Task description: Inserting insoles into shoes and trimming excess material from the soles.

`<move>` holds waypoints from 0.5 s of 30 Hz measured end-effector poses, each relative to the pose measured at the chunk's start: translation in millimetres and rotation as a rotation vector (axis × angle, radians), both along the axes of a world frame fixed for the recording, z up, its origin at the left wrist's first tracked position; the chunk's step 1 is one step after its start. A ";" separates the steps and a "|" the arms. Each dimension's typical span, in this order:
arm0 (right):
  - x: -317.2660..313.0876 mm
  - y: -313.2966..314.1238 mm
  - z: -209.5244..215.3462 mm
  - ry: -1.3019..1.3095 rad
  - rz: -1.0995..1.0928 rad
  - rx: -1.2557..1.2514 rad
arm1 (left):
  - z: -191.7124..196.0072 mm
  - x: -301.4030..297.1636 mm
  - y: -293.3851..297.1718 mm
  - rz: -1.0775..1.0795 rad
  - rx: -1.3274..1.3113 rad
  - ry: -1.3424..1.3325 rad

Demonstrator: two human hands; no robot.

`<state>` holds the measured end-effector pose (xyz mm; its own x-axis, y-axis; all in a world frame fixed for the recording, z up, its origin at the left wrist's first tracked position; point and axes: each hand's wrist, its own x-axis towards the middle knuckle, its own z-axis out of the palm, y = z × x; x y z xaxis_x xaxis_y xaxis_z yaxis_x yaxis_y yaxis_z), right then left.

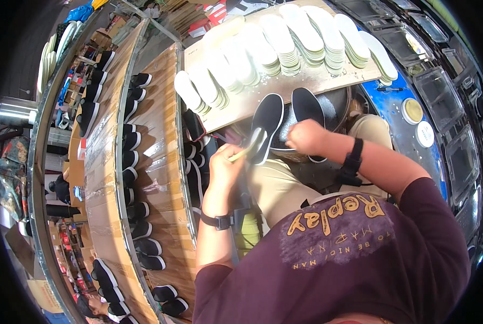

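A black slip-on shoe (269,113) with a white sole edge lies in front of me, its opening toward me. My left hand (224,166) is closed round the end of a pale, thin piece that looks like an insole (247,152), seen nearly edge-on. Its far end reaches into the opening of that shoe. Just right of it rests a second black shoe (306,103), partly covered by my right hand (305,137). That hand is closed, and whatever its fingers hold is hidden. Both shoes lie over a dark round container (336,110).
Stacks of pale insoles (301,29) line the board (228,116) ahead. On the right, a blue surface (400,116) carries a pen (390,89) and round tubs (412,111). Racks (163,216) at left hold rows of black shoes (139,210). Clear plastic boxes (441,100) stand far right.
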<state>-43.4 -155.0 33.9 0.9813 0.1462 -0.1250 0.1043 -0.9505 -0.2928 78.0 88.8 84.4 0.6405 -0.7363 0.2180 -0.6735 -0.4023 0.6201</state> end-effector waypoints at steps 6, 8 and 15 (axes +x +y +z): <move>28.1 52.0 -32.5 -0.116 0.093 0.371 | -0.9 -5.4 -4.2 -0.006 -0.027 0.075; 33.4 47.5 -42.9 -0.027 0.079 0.197 | 1.1 -10.3 -4.2 -0.029 -0.021 0.041; 11.2 22.6 -63.7 -0.268 -0.022 0.020 | -3.3 -23.0 -12.8 -0.255 0.007 -0.045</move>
